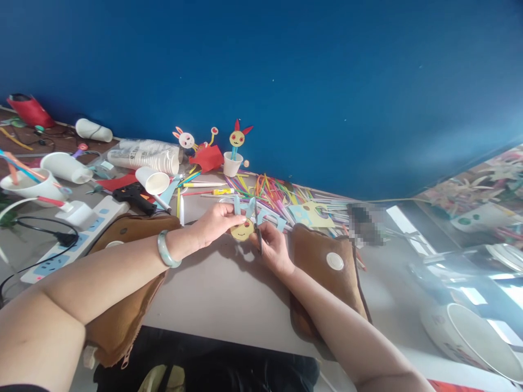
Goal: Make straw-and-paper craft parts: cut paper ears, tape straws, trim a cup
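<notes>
My left hand pinches a round yellow paper face with a drawn smile and pale blue paper ears at its top. A pair of scissors is in my right hand, its dark handles around the fingers and its blades pointing up beside the right ear. Whether the blades touch the paper I cannot tell. Both hands are above the middle of the table, between two brown cushions. Part of the face is covered by my left fingers.
Behind the hands lie many coloured pipe cleaners and a yellow marker. A white cup holds a yellow paper face with red ears. On the left are a black glue gun and a power strip; a brown cushion lies right.
</notes>
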{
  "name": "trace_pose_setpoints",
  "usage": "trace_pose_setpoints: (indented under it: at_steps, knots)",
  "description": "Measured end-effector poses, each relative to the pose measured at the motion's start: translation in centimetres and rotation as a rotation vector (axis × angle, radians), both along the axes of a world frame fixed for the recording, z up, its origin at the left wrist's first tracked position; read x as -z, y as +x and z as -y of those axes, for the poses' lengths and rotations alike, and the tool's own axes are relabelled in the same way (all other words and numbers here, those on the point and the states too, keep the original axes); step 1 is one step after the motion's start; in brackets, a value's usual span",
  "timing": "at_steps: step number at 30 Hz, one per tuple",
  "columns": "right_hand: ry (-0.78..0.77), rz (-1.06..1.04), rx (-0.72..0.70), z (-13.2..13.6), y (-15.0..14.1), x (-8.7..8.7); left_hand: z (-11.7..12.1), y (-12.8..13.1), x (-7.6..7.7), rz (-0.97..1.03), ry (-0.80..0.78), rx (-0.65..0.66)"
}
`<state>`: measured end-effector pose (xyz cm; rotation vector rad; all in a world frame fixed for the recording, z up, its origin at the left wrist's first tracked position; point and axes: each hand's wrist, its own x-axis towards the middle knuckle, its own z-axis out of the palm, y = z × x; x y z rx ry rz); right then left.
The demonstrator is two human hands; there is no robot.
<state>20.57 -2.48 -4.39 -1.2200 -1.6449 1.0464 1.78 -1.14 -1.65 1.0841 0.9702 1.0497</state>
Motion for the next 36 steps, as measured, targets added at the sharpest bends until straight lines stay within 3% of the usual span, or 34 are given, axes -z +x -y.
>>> trace_pose_setpoints:
  at_steps: [36]
  knots:
    - [0.024,0.026,-0.009,0.0,-0.03,0.27,0.05,-0.04,0.29,0.005,0.019,0.038]
